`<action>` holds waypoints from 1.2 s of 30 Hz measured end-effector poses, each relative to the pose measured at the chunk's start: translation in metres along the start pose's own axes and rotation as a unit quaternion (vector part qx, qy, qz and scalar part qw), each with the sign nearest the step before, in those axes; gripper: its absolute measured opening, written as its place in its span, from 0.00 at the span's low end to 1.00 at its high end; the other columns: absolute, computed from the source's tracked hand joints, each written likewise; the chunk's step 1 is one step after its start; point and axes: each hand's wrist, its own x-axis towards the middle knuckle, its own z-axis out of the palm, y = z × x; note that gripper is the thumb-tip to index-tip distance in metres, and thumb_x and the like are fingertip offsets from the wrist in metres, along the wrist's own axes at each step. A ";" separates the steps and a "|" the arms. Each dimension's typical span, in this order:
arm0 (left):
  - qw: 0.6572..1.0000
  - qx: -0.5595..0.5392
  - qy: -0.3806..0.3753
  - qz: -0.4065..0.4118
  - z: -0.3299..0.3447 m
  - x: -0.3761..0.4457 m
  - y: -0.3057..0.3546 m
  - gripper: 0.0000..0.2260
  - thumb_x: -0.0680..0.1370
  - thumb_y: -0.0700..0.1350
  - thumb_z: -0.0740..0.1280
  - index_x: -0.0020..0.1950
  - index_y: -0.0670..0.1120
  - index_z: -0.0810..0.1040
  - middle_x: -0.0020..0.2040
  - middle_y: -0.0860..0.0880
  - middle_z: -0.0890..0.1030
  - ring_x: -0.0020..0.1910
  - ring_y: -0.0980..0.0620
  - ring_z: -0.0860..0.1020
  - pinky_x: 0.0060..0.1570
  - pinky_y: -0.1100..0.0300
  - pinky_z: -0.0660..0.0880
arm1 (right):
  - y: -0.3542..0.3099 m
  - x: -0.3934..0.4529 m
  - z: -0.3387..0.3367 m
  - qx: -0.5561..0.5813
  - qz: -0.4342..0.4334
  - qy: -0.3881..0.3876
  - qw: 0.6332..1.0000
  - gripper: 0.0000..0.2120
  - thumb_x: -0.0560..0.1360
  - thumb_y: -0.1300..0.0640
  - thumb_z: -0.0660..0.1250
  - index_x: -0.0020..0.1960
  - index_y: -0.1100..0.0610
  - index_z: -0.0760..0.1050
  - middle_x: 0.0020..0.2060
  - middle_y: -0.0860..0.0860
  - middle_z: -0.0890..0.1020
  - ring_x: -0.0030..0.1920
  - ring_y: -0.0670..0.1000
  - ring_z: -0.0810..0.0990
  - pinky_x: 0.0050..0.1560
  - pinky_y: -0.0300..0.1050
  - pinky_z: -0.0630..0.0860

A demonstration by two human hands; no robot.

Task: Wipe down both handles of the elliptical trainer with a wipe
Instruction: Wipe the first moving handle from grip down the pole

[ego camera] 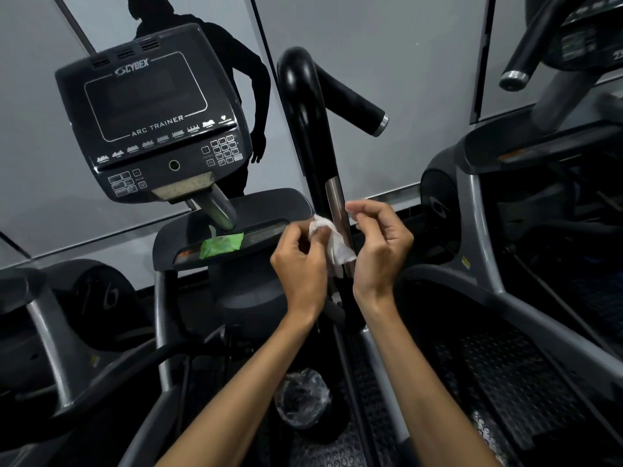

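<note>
At the handle: both my hands are up at the right handle (312, 136) of the elliptical trainer, a black upright bar that bends over at its far end into a side grip with a silver cap.
Wipe: the white wipe (332, 239) lies crumpled against the near part of that handle, over the bronze-coloured sensor strip (337, 210), between my two hands.
Left hand: my left hand (298, 261) sits just left of the bar; fingers curled in, thumb and fingertips pinching the left edge of the wipe.
Right hand: my right hand (379, 244) sits just right of the bar; fingers curled, tips drawn toward the thumb close to the wipe's far right edge. I cannot tell whether they actually pinch it.
Console: the dark console (155, 112) marked CYBEX and ARC TRAINER stands far left, screen unlit.
Tray: a green packet (220, 245) rests on the tray (269, 203) below the console, left of my left hand.
Floor: a crinkled clear plastic bag (301, 401) lies near, between my forearms.
Right side: part of another machine (505, 197) stands well apart.
</note>
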 end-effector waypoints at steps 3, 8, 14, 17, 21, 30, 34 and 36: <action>0.999 0.019 -0.044 -0.013 -0.004 -0.016 -0.008 0.04 0.79 0.41 0.70 0.45 0.48 0.80 0.38 0.55 0.79 0.36 0.60 0.75 0.40 0.64 0.70 | -0.001 0.002 -0.005 0.020 0.007 -0.005 1.000 0.11 0.73 0.67 0.62 0.44 0.61 0.83 0.41 0.57 0.85 0.45 0.50 0.84 0.47 0.40 0.77; 0.997 0.030 -0.076 -0.001 -0.011 -0.022 -0.013 0.03 0.77 0.42 0.73 0.49 0.49 0.81 0.44 0.52 0.83 0.44 0.57 0.80 0.46 0.63 0.76 | 0.001 0.002 -0.006 0.025 0.018 -0.026 0.999 0.10 0.73 0.66 0.63 0.45 0.61 0.83 0.40 0.54 0.85 0.45 0.49 0.84 0.48 0.40 0.78; 0.994 0.026 -0.104 -0.030 -0.015 -0.035 -0.017 0.06 0.76 0.39 0.73 0.49 0.50 0.80 0.44 0.54 0.83 0.44 0.58 0.81 0.46 0.63 0.76 | 0.005 -0.001 -0.011 0.013 0.014 -0.037 0.999 0.10 0.74 0.68 0.65 0.46 0.58 0.84 0.42 0.53 0.86 0.46 0.52 0.85 0.50 0.44 0.78; 0.984 0.057 -0.155 -0.065 -0.021 -0.042 -0.029 0.07 0.75 0.38 0.69 0.47 0.51 0.79 0.39 0.55 0.82 0.39 0.58 0.79 0.42 0.55 0.77 | 0.008 -0.003 -0.013 0.023 0.018 -0.031 0.999 0.11 0.73 0.67 0.65 0.45 0.56 0.83 0.41 0.52 0.86 0.46 0.51 0.84 0.50 0.45 0.78; 0.991 0.043 -0.119 -0.043 -0.021 -0.015 -0.013 0.06 0.77 0.36 0.71 0.47 0.48 0.80 0.37 0.54 0.80 0.36 0.62 0.76 0.41 0.59 0.77 | 0.010 -0.007 -0.015 0.033 0.028 -0.018 0.999 0.12 0.71 0.67 0.63 0.44 0.56 0.83 0.40 0.51 0.85 0.45 0.49 0.84 0.49 0.42 0.78; 0.955 -0.104 -0.150 -0.235 -0.007 -0.022 -0.020 0.06 0.75 0.37 0.61 0.43 0.42 0.78 0.34 0.49 0.75 0.36 0.50 0.72 0.40 0.53 0.69 | 0.011 -0.003 -0.025 0.060 0.035 0.028 0.997 0.11 0.71 0.69 0.62 0.42 0.59 0.82 0.37 0.51 0.84 0.41 0.47 0.82 0.46 0.38 0.78; 0.946 -0.157 -0.157 -0.237 -0.001 0.001 0.008 0.18 0.82 0.31 0.54 0.43 0.46 0.80 0.31 0.57 0.80 0.30 0.61 0.76 0.30 0.65 0.71 | 0.014 -0.003 -0.027 0.043 0.036 0.038 0.998 0.12 0.72 0.70 0.63 0.42 0.59 0.82 0.37 0.50 0.84 0.42 0.48 0.82 0.46 0.39 0.78; 0.934 -0.145 -0.203 -0.255 -0.002 -0.009 0.008 0.25 0.84 0.36 0.53 0.35 0.49 0.82 0.30 0.54 0.82 0.28 0.60 0.78 0.30 0.65 0.72 | 0.015 -0.004 -0.026 0.039 0.042 0.044 0.997 0.13 0.73 0.73 0.62 0.43 0.61 0.82 0.37 0.50 0.84 0.41 0.46 0.82 0.46 0.38 0.78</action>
